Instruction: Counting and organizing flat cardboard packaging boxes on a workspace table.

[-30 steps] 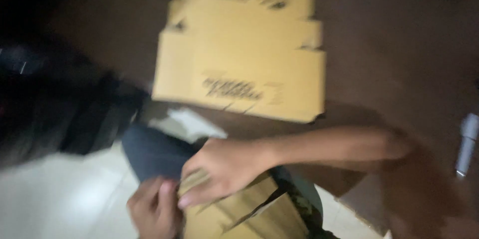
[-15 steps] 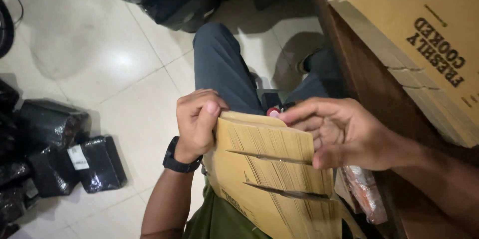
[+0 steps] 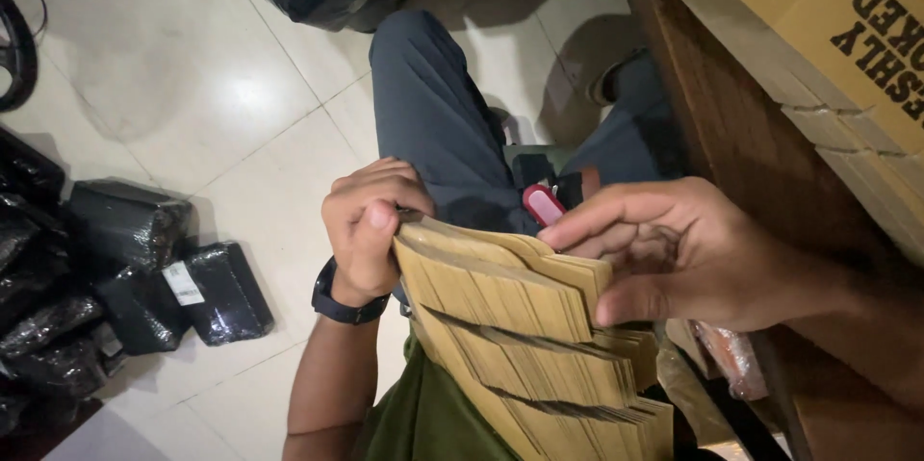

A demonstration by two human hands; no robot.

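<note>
A thick stack of flat brown cardboard sheets (image 3: 525, 345) rests on my lap, fanned at its upper edge. My left hand (image 3: 366, 225) grips the stack's left corner, thumb on top, a dark watch on the wrist. My right hand (image 3: 674, 249) reaches in from the right, fingers and thumb closed on the upper right edge of the top sheets. A small red object (image 3: 544, 203) shows just behind the stack, between my hands.
A wooden table (image 3: 741, 163) runs along the right, carrying a flat-folded brown cardboard box (image 3: 818, 47). Black plastic-wrapped parcels (image 3: 135, 268) lie on the pale tiled floor (image 3: 192, 95) at left. My legs in grey trousers (image 3: 433, 115) extend ahead.
My view swung from the tabletop box down to my lap. Since half a second ago my hands stay on the cardboard stack, the right fingers sliding along the top sheets' edge.
</note>
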